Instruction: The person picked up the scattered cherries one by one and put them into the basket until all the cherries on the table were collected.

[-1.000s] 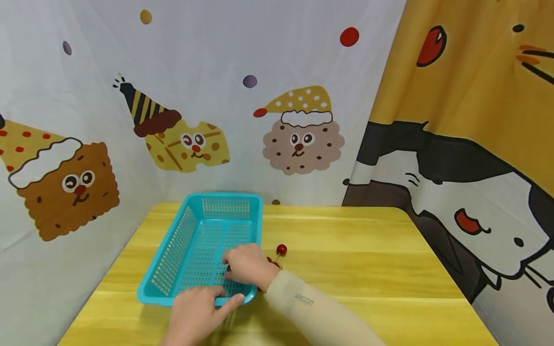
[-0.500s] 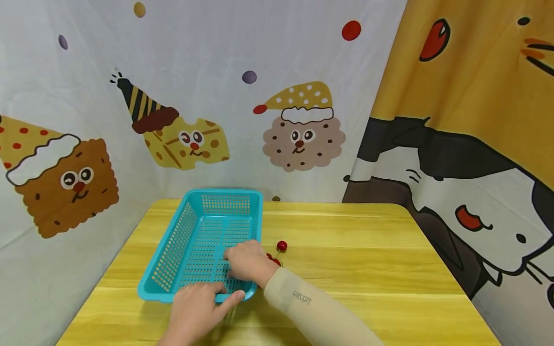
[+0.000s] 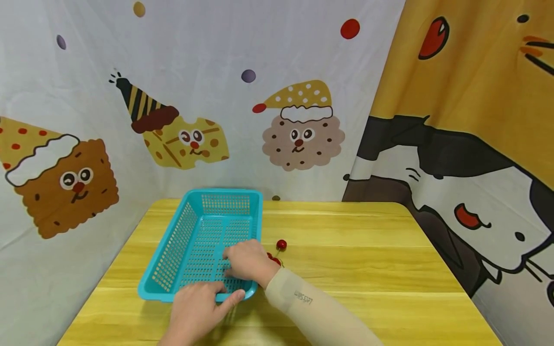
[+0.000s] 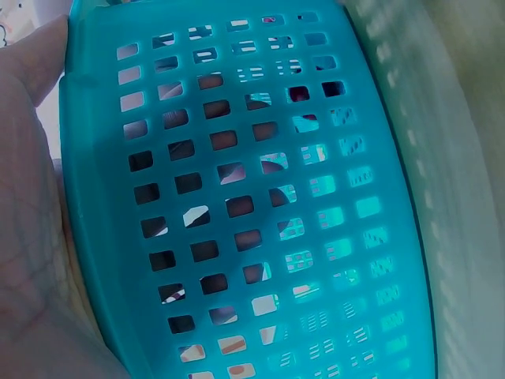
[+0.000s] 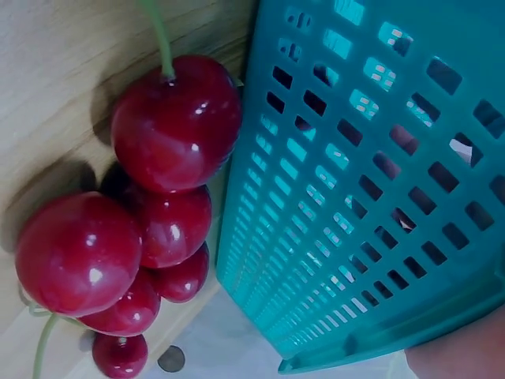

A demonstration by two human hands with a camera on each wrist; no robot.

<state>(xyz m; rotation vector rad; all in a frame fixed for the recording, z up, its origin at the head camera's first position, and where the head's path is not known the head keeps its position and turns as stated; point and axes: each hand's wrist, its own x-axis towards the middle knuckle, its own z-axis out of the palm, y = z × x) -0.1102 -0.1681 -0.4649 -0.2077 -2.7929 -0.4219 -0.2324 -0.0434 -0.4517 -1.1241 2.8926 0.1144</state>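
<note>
A turquoise perforated plastic basket [image 3: 225, 191] stands on the left of the table. At its near rim, my left hand [image 3: 195, 307] grips the edge, fingers over the inside and thumb along the rim. My right hand [image 3: 248, 262] reaches over the right wall into the basket, thumb and index finger apart with no fruit visible between them. Through the holes in the left wrist view, a small dark red patch [image 4: 298, 93] shows. Just outside the right wall lie several red cherries [image 5: 177, 122] with green stems; in the head view one cherry [image 3: 281, 245] sits behind the others.
The wooden table [image 3: 359, 269] extends to the right of the basket. A printed cloth [image 3: 195, 91] hangs behind the table, and a yellow cartoon curtain [image 3: 476, 81] hangs at the right.
A second ago a dark red cherry showed at my right fingertips inside the basket; now it is out of sight there. My left hand keeps its hold on the rim.
</note>
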